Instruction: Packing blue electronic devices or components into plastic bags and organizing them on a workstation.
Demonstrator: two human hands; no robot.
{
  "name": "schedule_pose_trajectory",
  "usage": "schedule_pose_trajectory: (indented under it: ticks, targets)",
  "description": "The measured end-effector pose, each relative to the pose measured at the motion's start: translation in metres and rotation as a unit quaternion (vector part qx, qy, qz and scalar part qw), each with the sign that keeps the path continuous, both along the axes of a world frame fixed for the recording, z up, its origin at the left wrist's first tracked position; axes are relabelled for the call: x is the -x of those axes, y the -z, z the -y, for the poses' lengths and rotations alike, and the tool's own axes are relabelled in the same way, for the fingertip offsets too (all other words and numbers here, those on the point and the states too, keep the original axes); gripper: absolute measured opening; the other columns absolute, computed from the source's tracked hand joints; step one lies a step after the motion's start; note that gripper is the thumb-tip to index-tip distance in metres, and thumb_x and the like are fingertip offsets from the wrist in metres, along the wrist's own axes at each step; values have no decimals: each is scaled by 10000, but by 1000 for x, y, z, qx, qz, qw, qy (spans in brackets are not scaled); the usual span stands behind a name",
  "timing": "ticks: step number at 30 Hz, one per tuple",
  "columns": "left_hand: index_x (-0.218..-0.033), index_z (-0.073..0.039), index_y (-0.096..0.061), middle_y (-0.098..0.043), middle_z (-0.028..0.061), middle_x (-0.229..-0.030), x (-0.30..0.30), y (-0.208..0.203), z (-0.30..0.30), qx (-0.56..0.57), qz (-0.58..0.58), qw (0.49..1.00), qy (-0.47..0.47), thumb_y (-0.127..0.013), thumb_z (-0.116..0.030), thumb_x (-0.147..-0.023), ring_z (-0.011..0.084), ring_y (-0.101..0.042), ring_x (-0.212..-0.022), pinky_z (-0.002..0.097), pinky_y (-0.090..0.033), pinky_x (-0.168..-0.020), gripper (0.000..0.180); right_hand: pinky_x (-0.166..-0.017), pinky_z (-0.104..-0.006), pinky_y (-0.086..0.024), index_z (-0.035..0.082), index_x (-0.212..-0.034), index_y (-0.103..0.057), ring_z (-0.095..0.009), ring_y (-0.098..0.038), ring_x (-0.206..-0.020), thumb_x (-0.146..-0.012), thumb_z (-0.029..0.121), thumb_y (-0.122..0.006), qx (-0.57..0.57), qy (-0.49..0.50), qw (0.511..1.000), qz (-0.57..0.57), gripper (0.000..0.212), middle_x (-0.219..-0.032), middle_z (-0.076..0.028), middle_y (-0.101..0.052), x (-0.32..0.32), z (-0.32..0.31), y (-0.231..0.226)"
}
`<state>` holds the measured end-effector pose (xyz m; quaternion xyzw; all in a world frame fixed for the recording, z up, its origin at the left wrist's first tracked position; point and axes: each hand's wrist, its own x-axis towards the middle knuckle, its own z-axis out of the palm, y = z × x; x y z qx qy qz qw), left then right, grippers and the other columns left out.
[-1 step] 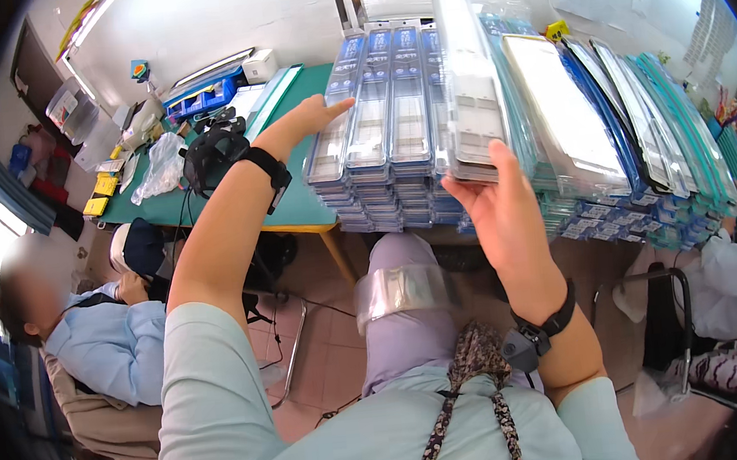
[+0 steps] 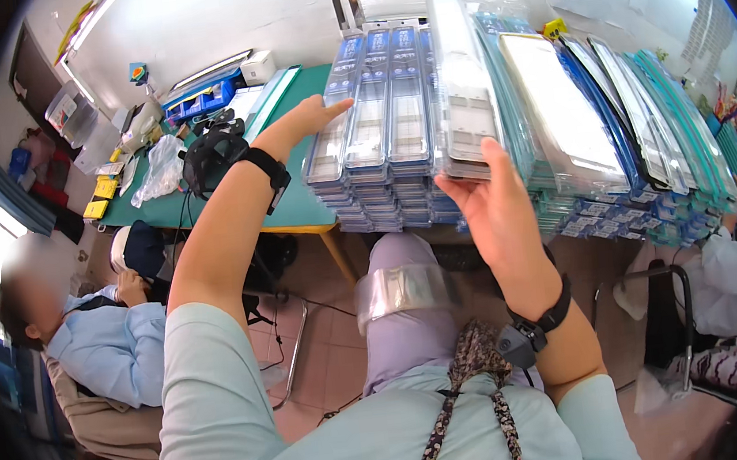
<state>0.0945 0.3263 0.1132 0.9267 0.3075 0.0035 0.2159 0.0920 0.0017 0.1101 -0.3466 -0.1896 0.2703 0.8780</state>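
Note:
My right hand (image 2: 497,204) pinches the near end of a long, narrow clear plastic package (image 2: 467,101), thumb on top and fingers beneath. Pale parts show through its front, and it stands tilted over the right end of a tall stack of similar blue-and-clear packages (image 2: 409,124). At the stack's left side is my left hand (image 2: 315,114), with one digit stretched over the leftmost package (image 2: 338,140). Its other fingers are mostly hidden, and I see nothing held in it.
Right of the stack lie white, blue and teal flat packages (image 2: 566,113). The green table (image 2: 308,205) carries a black strap-like device (image 2: 212,156), a plastic bag (image 2: 163,165) and a blue tray (image 2: 205,98). One person (image 2: 113,343) sits left; another (image 2: 729,284) is at right.
My right hand and the package it holds have shifted slightly left. My left hand stays where it was.

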Motion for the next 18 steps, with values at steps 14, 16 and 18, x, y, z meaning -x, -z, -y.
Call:
schedule_pose_trajectory:
  ticks: [14,16,18]
  targets:
    - [-1256,132,-428,-466,318,-1270,-17,7,-12,-65,-12,997,34,-396,-766,-777,386,-474,-1190,391,-372,-991,1018,-578,-338,-581,-110,-1123,-388,-227,-618,-834,-854,469,-591,155,-124,980,-15,670,-1033,-176,-531,-13,-26,31]
    - [-1254,134,-426,-462,316,-1276,-17,10,-10,-69,-10,997,45,-384,-756,-790,385,-464,-1201,388,-354,-1006,1005,-580,-339,-580,-110,-1132,-388,-230,-617,-829,-836,527,-587,173,-156,972,8,730,-1047,-185,-525,-17,-18,32]
    - [-1266,133,-412,-457,316,-1281,-14,13,-15,-69,12,997,19,-377,-741,-804,385,-448,-1217,388,-330,-1024,989,-585,-334,-577,-107,-1142,-390,-234,-617,-827,-822,560,-587,184,-148,972,19,765,-1059,-197,-523,-15,-10,33]
